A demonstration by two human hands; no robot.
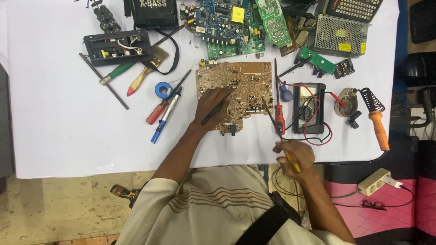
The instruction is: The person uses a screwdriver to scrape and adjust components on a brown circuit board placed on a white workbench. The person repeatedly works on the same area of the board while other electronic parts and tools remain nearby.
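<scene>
A brown circuit board (240, 86) lies solder side up in the middle of the white-covered table (59, 127). My left hand (213, 106) rests on the board's lower left part and holds a slim black probe (212, 113) against it. My right hand (295, 156) hovers near the table's front edge, gripping a yellow-handled tool (293, 164). Its thin dark shaft runs up and left to the board's right edge (267, 106).
A multimeter (309, 108) with red and black leads and a red screwdriver (279, 119) lie right of the board. An orange-handled soldering iron (378, 129) sits at far right. Green boards (227, 27), a metal box (338, 34), hand tools (161, 111) and a blue spool (162, 90) surround it.
</scene>
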